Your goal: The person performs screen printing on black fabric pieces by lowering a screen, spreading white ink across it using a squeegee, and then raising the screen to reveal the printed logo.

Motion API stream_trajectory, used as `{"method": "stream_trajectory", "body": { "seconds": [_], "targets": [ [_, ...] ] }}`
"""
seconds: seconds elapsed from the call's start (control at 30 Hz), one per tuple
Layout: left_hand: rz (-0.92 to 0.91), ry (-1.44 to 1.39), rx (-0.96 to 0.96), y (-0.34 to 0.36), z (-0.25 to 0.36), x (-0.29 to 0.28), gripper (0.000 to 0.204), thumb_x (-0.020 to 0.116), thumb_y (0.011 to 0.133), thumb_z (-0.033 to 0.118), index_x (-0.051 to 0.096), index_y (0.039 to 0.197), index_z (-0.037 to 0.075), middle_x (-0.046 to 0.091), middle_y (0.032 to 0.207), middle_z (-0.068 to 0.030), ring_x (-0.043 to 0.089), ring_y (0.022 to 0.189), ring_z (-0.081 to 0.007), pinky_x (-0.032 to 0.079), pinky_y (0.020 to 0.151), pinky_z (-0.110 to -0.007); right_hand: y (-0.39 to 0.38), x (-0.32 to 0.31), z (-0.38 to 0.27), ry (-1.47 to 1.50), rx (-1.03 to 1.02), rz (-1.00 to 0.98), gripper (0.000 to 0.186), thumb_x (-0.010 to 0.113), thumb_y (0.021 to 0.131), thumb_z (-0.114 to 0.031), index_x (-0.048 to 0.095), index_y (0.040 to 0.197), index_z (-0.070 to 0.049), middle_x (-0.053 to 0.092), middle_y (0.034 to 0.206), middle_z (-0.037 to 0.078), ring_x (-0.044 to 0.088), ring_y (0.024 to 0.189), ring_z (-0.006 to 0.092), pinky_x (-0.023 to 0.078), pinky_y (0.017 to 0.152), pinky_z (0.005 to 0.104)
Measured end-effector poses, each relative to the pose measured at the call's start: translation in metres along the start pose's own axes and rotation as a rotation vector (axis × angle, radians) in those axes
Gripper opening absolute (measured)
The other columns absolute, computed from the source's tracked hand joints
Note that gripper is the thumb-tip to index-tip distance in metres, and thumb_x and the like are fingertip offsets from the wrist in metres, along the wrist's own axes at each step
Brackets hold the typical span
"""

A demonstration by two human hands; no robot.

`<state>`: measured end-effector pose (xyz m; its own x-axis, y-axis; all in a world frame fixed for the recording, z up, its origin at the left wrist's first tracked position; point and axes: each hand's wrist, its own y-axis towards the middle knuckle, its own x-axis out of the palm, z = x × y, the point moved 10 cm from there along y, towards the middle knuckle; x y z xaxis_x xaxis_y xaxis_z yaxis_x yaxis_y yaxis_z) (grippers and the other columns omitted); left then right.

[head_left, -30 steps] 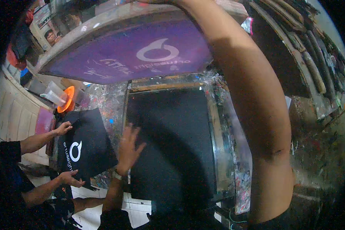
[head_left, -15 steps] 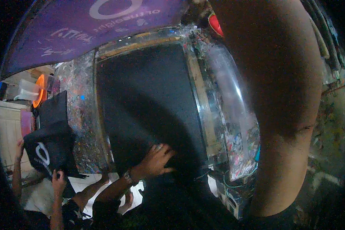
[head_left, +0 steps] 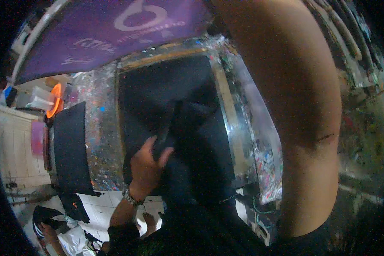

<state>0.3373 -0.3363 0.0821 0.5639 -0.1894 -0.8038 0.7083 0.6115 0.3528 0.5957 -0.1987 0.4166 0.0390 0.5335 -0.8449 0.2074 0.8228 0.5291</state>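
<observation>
A black cloth (head_left: 187, 72) lies over a flat board inside a worn frame in front of me. My left hand (head_left: 146, 168), with a wristband or watch at the wrist, rests at its near left part. Thumb and index finger are apart, the other fingers mostly hidden. From between these two fingers a fold (head_left: 170, 119) in the cloth runs away from me. My right forearm (head_left: 303, 128) reaches up along the right side and passes out at the top, so the right hand is not visible. Beyond the board hangs a purple screen (head_left: 94, 47) with pale printed shapes.
Another black cloth (head_left: 68, 145) hangs on the paint-spattered table (head_left: 100, 149) at left. An orange lid-like disc (head_left: 54, 100) and a clear plastic container (head_left: 42, 98) stand behind it. At lower left a co-worker's hand (head_left: 49, 234) is beside dark cloth and a white plastic bag (head_left: 74, 240).
My left hand has moved left and a little farther on the cloth, where a fold now shows. The co-worker has taken the printed black cloth down off the left side. The view has shifted slightly.
</observation>
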Motion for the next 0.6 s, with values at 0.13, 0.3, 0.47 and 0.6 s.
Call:
{"method": "stream_trajectory", "body": {
  "seconds": [0.13, 0.3, 0.47, 0.6],
  "targets": [
    [-0.175, 0.001, 0.491, 0.029, 0.053, -0.004, 0.027, 0.063, 0.086, 0.007, 0.063, 0.113, 0.0, 0.07, 0.1, -0.0169, 0.069, 0.081, -0.0306, 0.056, 0.074, -0.038, -0.007, -0.007, -0.007, -0.009, 0.012, 0.001, 0.074, 0.056, 0.082, -0.065, 0.065, 0.125, -0.005, 0.059, 0.133, 0.018, 0.056, 0.125, 0.034, 0.043, 0.103, 0.0427],
    [0.408, -0.311, 0.116, 0.045, -0.038, -0.13, 0.029, 0.054, 0.089, 0.001, 0.061, 0.117, -0.004, 0.068, 0.108, -0.0144, 0.065, 0.098, -0.0233, 0.049, 0.091, -0.032, -0.017, -0.016, -0.006, 0.028, 0.032, 0.032, 0.071, 0.058, 0.081, -0.063, 0.068, 0.12, -0.004, 0.063, 0.128, 0.017, 0.06, 0.119, 0.034, 0.047, 0.099, 0.042],
    [0.715, -0.454, -0.662, -0.032, -0.216, -0.161, 0.049, 0.057, 0.097, 0.02, 0.049, 0.136, -0.007, 0.056, 0.133, -0.0189, 0.055, 0.117, -0.0268, 0.036, 0.106, -0.035, -0.017, -0.017, -0.005, 0.032, 0.055, -0.009, 0.067, 0.058, 0.082, -0.061, 0.07, 0.117, -0.006, 0.064, 0.127, 0.017, 0.061, 0.117, 0.0332, 0.049, 0.096, 0.0422],
    [0.621, -0.067, -0.965, -0.14, -0.214, -0.065, 0.052, 0.055, 0.1, 0.027, 0.045, 0.133, -0.011, 0.048, 0.138, -0.0229, 0.046, 0.125, -0.0341, 0.033, 0.109, -0.042, -0.01, -0.014, -0.003, 0.007, 0.048, -0.051, 0.066, 0.056, 0.082, -0.062, 0.071, 0.115, -0.007, 0.065, 0.126, 0.016, 0.062, 0.116, 0.033, 0.048, 0.096, 0.0421]
  ]
}}
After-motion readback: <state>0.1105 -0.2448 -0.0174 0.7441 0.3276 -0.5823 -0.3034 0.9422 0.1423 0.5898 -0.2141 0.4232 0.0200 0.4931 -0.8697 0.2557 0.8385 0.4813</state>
